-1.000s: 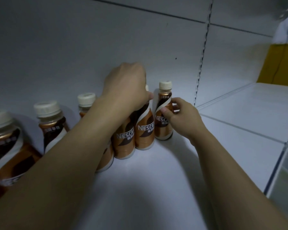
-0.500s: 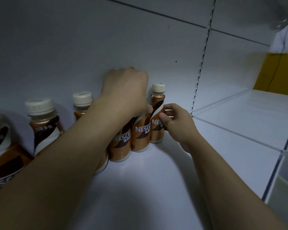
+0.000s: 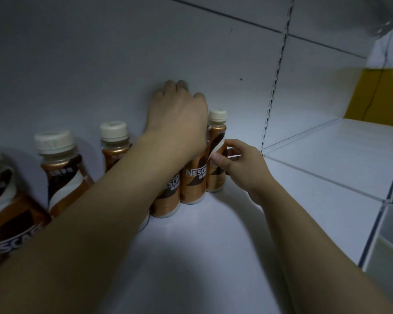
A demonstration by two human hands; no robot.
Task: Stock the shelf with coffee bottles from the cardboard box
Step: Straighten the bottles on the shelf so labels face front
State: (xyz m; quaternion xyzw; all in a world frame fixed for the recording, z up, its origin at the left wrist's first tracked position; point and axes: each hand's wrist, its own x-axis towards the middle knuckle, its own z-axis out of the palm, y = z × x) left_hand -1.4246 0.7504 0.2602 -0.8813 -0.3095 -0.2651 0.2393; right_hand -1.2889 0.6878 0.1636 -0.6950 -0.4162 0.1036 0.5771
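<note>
Several brown Nescafe coffee bottles with cream caps stand in a row on the white shelf (image 3: 202, 245) against its back panel. My left hand (image 3: 178, 123) lies over the tops of two bottles (image 3: 192, 184) in the middle of the row, hiding their caps, its fingertips at the back panel. My right hand (image 3: 243, 166) grips the body of the rightmost bottle (image 3: 217, 141), thumb in front and fingers behind. That bottle stands upright, touching its neighbour. The cardboard box is out of view.
More bottles (image 3: 57, 168) stand to the left, the nearest one (image 3: 2, 214) at the frame's edge. A slotted upright (image 3: 273, 87) divides the back panel. To the right lie another white shelf bay (image 3: 340, 155) and a yellow panel (image 3: 377, 96).
The rightmost bottle has been pushed left against its neighbour, closing the gap. My left hand has slid further back over the bottle tops. The view has shifted slightly.
</note>
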